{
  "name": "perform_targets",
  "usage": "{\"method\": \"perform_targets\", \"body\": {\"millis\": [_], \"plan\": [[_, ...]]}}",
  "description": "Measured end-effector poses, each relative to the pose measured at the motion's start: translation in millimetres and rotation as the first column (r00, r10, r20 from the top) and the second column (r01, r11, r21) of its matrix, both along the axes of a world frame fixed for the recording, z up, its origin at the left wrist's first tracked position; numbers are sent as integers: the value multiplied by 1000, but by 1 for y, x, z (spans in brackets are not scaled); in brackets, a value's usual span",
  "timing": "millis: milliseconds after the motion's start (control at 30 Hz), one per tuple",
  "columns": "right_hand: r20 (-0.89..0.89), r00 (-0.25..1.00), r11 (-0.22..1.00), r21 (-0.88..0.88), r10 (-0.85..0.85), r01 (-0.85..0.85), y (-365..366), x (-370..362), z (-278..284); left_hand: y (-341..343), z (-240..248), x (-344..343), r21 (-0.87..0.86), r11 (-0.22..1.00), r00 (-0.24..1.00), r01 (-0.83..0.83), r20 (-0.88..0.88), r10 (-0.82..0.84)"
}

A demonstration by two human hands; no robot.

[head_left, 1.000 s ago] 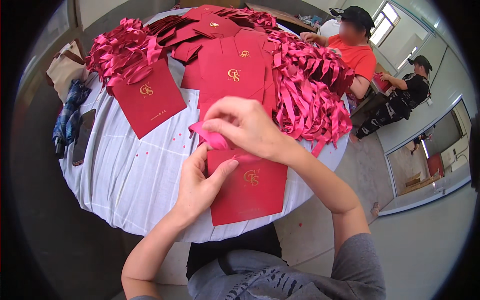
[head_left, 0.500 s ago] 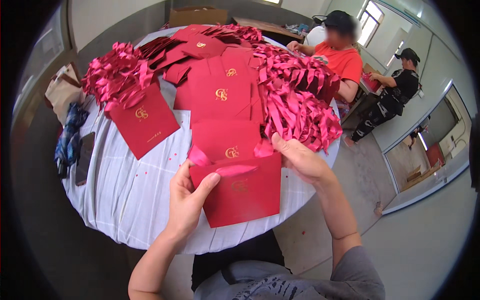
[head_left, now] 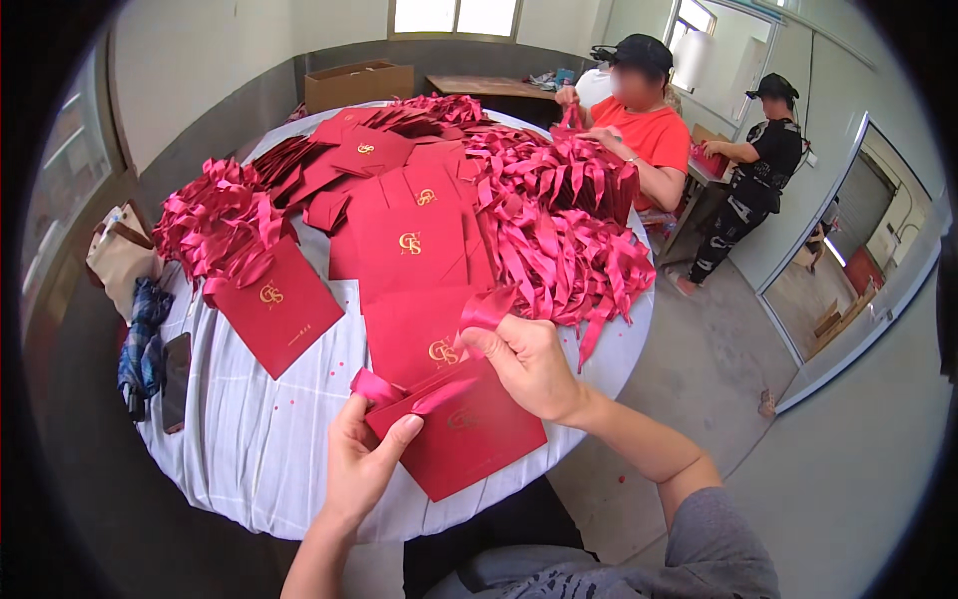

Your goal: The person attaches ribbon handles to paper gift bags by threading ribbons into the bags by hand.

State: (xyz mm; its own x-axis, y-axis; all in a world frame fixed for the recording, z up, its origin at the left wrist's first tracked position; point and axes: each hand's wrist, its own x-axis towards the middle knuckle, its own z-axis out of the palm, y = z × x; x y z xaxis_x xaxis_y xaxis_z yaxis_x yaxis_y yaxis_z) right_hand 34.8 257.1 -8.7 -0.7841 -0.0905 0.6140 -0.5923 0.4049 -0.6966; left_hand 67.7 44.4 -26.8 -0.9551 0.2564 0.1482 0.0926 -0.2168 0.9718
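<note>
Red bag at lower centre, interior hidden, left hand pinching its upper-left corner, right hand closed around pink ribbon, cardboard box at upper left.

Pale walls frame a bright window, floor seemingly concrete.

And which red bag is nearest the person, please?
The red bag that the left hand pinches near a top corner; the other bags are farther away.
</note>
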Motion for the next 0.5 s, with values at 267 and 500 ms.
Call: {"method": "perform_targets", "body": {"millis": [267, 500], "plan": [[-159, 980, 984, 150, 123, -99, -15, -2, 11, -25, 44, -25, 221, 972, 994, 75, -100, -53], [-46, 980, 977, 101, 195, -189, -24, 4, 32, -20, 58, -28, 279, 952, 989, 128, -106, -103]]}}
